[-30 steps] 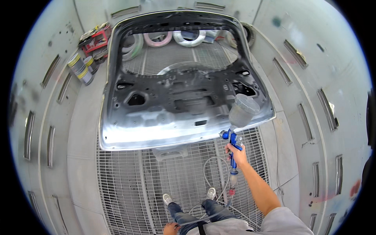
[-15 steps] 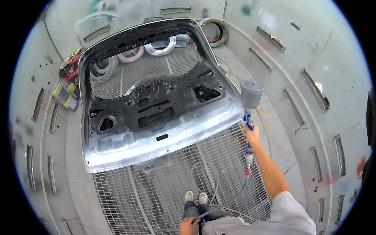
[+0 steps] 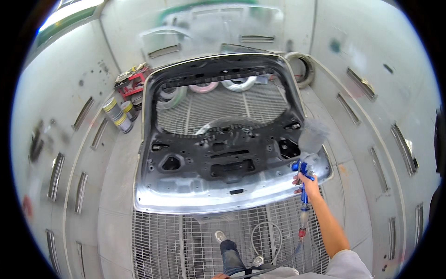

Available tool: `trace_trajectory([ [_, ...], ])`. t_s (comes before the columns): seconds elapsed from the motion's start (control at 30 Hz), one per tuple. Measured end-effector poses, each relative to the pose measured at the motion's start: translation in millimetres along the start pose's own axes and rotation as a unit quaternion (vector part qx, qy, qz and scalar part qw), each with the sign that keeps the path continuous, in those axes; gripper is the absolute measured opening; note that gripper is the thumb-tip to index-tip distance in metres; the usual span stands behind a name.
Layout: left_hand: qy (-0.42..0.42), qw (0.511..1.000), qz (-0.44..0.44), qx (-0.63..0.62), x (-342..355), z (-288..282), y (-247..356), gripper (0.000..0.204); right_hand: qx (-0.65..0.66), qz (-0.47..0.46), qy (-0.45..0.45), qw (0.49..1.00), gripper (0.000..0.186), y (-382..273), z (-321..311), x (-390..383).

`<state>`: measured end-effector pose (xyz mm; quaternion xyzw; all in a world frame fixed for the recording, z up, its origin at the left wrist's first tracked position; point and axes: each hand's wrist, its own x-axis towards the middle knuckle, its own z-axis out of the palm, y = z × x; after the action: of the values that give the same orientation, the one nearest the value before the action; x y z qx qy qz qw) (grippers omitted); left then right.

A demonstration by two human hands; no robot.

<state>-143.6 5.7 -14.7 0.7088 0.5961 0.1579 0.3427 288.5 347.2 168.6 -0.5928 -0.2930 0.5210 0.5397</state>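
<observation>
My right hand [image 3: 307, 185] is wrapped round the handle of a blue spray gun [image 3: 301, 166], over the right end of the panel. On top of the gun sits a cloudy grey paint cup [image 3: 314, 135], tilted and slightly blurred. Below the grip, a clear filter and a red coupling [image 3: 302, 232] join it to a grey air hose [image 3: 292, 253]. Only a sliver of my left hand [image 3: 220, 276] shows at the lower edge, closed on the hose. Before me lies a car tailgate [image 3: 209, 193], black around its window opening and silvery-grey along its near edge.
Metal floor grating [image 3: 158, 242] runs under the tailgate and my feet; a hose loop [image 3: 280, 237] lies on it. Paint cans [image 3: 117, 114] and a red cart [image 3: 134, 86] stand at left. Tires [image 3: 304, 69] lean at the far side. Booth walls [image 3: 371, 51] surround everything.
The spray gun has come inward from beyond the tailgate's right edge to over its right end, its cup now tilted. My view has shifted, and one foot has stepped forward. My left hand has mostly left the view.
</observation>
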Motion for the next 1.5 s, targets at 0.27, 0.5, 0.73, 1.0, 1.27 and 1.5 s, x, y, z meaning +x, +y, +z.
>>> trace_trajectory([
  [0.27, -0.015, 0.94, -0.322, -0.112, -52.6, -34.3, -155.3, 0.043, 0.025, -0.079, -0.055, 0.995, 0.017, -87.0, 190.6, 99.4],
  [0.5, 0.061, 0.946, -0.308, -0.087, 33.4, -81.5, -145.6, 0.031, -0.11, -0.066, -0.209, 0.969, 0.025, -108.7, 356.5, 158.8],
  [0.73, 0.096, 0.929, -0.322, -0.156, 114.7, -158.2, -34.4, 0.03, -0.216, -0.056, -0.367, 0.903, 0.029, -70.4, 499.6, 230.9],
  [1.0, 0.113, 0.915, -0.354, -0.155, 154.8, -198.9, 13.5, 0.022, -0.233, 0.232, -0.632, 0.702, 0.031, -21.0, 572.8, 176.7],
  [1.27, 0.055, 0.867, -0.426, -0.254, 218.0, -278.4, 63.7, 0.018, -0.295, 0.055, -0.593, 0.747, 0.031, 10.8, 617.5, 249.7],
  [1.5, 0.097, 0.807, -0.385, -0.438, 263.3, -345.2, 87.1, 0.041, -0.269, -0.108, -0.456, 0.841, 0.03, -37.2, 657.2, 334.3],
])
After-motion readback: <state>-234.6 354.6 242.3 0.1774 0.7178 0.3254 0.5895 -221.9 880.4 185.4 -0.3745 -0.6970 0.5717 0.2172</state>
